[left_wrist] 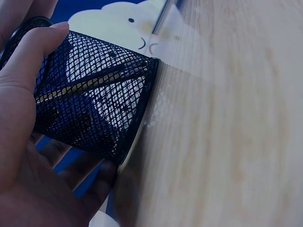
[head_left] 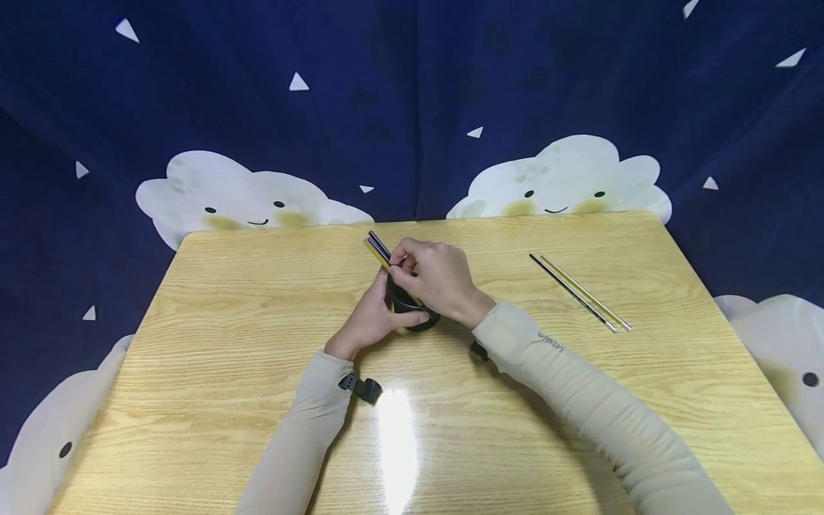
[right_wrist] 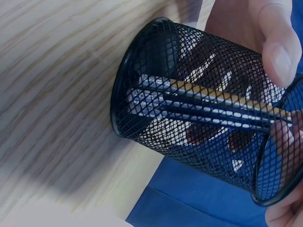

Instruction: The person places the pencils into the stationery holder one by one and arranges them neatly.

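In the head view a black mesh pen cup (head_left: 402,301) stands on the table. My left hand (head_left: 373,315) grips it from the left, thumb across the near side; the left wrist view shows the thumb near the rim and the fingers round the mesh wall (left_wrist: 102,94). Over the mouth, my right hand (head_left: 440,279) pinches pencils (head_left: 378,248), one yellow and the others dark, which lean up to the left. Through the mesh in the right wrist view, the pencils (right_wrist: 213,97) slant inside the cup, their pale ends near its base. The right fingertips are partly hidden.
On the table's right side lie a black pencil (head_left: 569,290) and a gold pencil (head_left: 586,292), side by side with pale ends toward me. A dark blue curtain (head_left: 412,107) with white clouds hangs behind the wooden table (head_left: 244,286).
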Motion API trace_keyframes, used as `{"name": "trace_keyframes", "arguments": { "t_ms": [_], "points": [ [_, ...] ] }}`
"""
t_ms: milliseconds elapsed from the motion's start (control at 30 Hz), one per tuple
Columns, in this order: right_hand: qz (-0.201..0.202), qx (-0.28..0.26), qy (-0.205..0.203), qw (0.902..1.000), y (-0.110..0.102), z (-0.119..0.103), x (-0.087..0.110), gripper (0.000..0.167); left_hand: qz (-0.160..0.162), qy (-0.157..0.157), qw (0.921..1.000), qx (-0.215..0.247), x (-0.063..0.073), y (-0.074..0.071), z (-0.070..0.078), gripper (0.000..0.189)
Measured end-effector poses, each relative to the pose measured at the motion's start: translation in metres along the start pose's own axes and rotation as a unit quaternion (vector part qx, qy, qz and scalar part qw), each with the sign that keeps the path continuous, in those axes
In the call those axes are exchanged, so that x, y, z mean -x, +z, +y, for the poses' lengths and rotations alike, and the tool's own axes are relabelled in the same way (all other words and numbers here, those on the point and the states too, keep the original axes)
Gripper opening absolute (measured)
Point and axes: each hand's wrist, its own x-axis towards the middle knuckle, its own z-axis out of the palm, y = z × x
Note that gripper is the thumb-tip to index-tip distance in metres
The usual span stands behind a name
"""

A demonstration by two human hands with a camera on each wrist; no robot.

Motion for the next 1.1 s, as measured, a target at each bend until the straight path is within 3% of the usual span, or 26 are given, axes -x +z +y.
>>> {"name": "trace_keyframes", "arguments": {
  "t_ms": [267, 600, 1100],
  "points": [
    [0.011, -0.028, 0.008, 0.9995, -0.011, 0.008, 0.007, 0.006, 0.010, -0.012, 0.9998, -0.009, 0.001, 0.000, 0.000, 0.099],
    [0.023, -0.036, 0.051, 0.9978, -0.035, 0.027, 0.017, 0.009, 0.022, -0.038, 0.9990, -0.012, 0.000, 0.002, 0.003, 0.094],
    [0.044, -0.025, 0.073, 0.9961, -0.052, 0.049, 0.031, 0.011, 0.027, -0.027, 0.9992, -0.013, -0.002, 0.003, 0.003, 0.098]
  ]
}}
